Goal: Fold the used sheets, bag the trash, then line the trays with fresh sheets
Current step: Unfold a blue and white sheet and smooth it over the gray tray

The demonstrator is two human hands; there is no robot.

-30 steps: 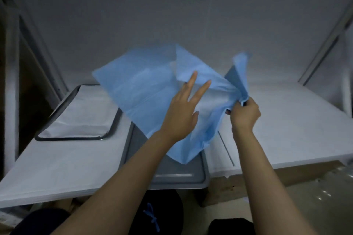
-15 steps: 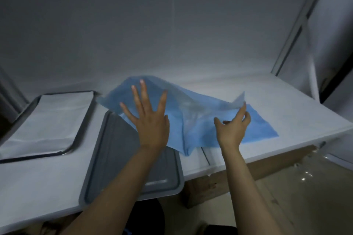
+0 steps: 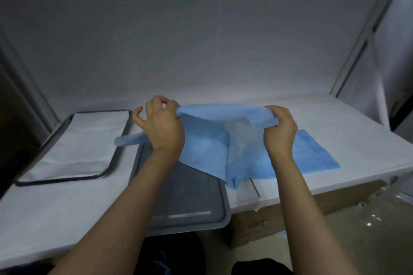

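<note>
Trays: 2, one dark-rimmed tray (image 3: 67, 179) and one grey tray (image 3: 196, 214)
Sheets: 2, one blue sheet (image 3: 205, 140) and one white sheet (image 3: 82, 140)
Hands: 2, left hand (image 3: 163, 125) and right hand (image 3: 280, 131)
Surface (image 3: 55, 219): 1

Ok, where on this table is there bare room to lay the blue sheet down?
Free: the table right of the blue sheet, toward its right end; the front-left strip between the lined tray and the near edge; the near half of the grey tray. Crowded: the middle, where the left hand and right hand hold the sheet up.
</note>
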